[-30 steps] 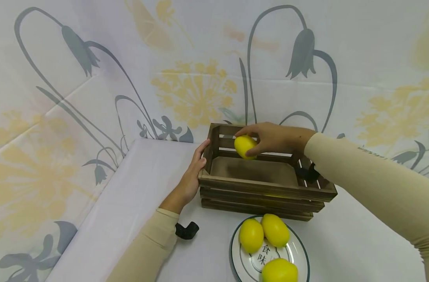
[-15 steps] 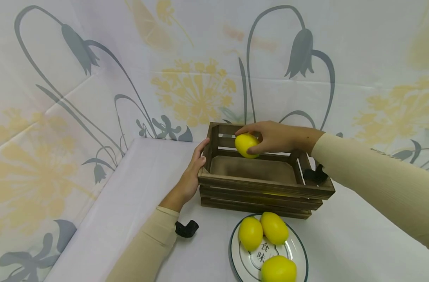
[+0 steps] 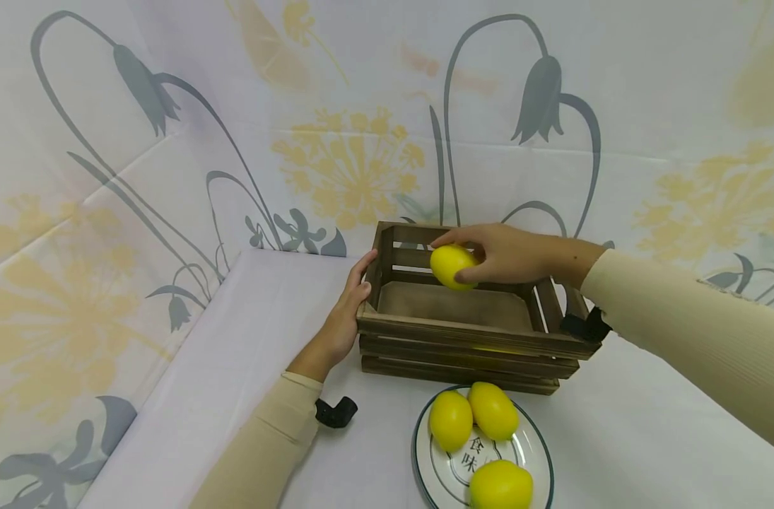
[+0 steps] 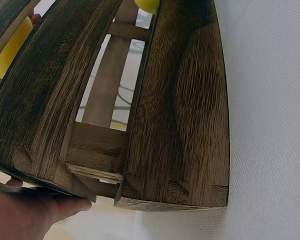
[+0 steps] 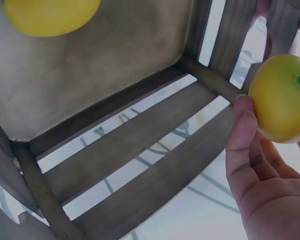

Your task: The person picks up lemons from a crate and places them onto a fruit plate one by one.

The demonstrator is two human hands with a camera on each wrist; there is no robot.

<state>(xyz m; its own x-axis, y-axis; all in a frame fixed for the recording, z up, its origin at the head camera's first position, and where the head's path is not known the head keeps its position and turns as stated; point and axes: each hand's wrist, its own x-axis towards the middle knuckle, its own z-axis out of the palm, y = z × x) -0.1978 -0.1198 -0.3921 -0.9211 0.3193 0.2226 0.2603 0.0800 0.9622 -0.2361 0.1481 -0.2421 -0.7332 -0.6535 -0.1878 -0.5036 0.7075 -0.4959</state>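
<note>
A yellow lemon (image 3: 454,266) is pinched between the thumb and fingers of my right hand (image 3: 510,253), above the inside of a dark wooden slatted crate (image 3: 476,339). The right wrist view shows a green stem spot on this lemon (image 5: 282,97). Another lemon (image 5: 52,17) lies on the crate's floor; in the head view a bit of its yellow shows between the front slats. My left hand (image 3: 341,322) rests against the crate's left end, fingers stretched along it up to the rim. In the left wrist view its thumb (image 4: 70,207) touches the crate's edge.
In front of the crate a white plate (image 3: 434,470) with a dark rim and printed characters bears three lemons (image 3: 493,411). The white-covered table (image 3: 266,297) meets a flower-printed cloth (image 3: 361,85) close behind the crate. Black wrist mounts (image 3: 336,413) stick out from both sleeves.
My right hand has shifted slightly to the right with the lemon in its grip. The left hand stays against the crate's end, and the plate's lemons are as before.
</note>
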